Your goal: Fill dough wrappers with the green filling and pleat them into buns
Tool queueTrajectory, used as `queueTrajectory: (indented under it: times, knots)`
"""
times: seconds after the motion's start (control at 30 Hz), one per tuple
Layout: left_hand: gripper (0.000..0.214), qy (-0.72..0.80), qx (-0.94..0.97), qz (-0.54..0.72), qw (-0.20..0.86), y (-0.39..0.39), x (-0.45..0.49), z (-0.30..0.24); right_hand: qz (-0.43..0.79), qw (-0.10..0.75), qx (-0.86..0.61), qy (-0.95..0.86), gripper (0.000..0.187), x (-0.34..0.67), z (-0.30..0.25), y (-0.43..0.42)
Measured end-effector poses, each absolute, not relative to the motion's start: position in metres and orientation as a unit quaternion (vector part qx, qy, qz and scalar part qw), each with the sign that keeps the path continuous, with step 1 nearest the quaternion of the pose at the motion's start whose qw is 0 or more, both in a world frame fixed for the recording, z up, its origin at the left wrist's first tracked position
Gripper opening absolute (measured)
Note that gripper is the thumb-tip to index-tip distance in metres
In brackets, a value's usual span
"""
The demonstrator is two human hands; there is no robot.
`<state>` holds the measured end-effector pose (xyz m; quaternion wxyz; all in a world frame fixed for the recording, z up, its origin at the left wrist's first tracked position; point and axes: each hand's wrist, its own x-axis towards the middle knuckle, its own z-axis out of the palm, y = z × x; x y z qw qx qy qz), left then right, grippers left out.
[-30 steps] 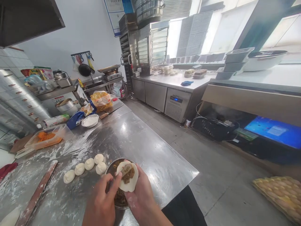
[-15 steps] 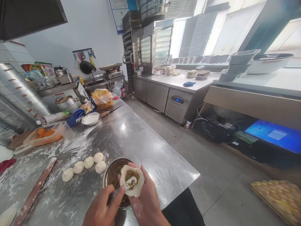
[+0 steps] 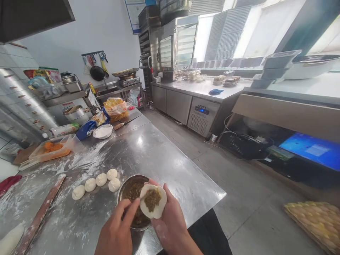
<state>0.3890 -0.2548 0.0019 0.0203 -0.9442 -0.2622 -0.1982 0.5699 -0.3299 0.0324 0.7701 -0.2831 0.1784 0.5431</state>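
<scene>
Pale round dough wrapper (image 3: 153, 201) — brown-green filling heaped at centre. Lies cupped in right hand (image 3: 170, 223), fingers curled under — left hand (image 3: 117, 230) fingers pressed together at its rim.

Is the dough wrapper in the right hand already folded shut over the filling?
No, the dough wrapper lies open on the right hand, with the brown filling showing on top.
</scene>
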Motion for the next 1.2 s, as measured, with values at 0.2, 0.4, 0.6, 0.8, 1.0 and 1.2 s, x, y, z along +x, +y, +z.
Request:
queueTrajectory:
  times: [0.2, 0.4, 0.6, 0.8, 1.0, 1.2]
  knots:
    - [0.045, -0.409, -0.912, -0.002, 0.022, -0.215, 0.405, 0.041, 0.515, 0.786, -0.307, 0.149, 0.026, 0.608, 0.036, -0.352]
    - [0.043, -0.362, -0.928, 0.078, -0.026, -0.198, 0.438, 0.033, 0.508, 0.771, -0.338, 0.184, 0.018, 0.608, 0.029, -0.366]
    - [0.040, -0.331, -0.926, 0.061, -0.170, -0.192, 0.437, 0.034, 0.522, 0.766, -0.334, 0.173, 0.021, 0.587, 0.010, -0.377]
    - [0.034, -0.330, -0.888, 0.057, -0.317, -0.182, 0.437, 0.034, 0.525, 0.761, -0.338, 0.174, 0.025, 0.583, 0.009, -0.379]
    - [0.041, -0.342, -0.846, 0.047, -0.406, -0.174, 0.428, 0.037, 0.475, 0.776, -0.348, 0.225, 0.022, 0.596, 0.026, -0.370]
    - [0.043, -0.347, -0.846, 0.002, -0.404, -0.189, 0.414, 0.063, 0.464, 0.780, -0.336, 0.250, 0.024, 0.588, 0.036, -0.339]
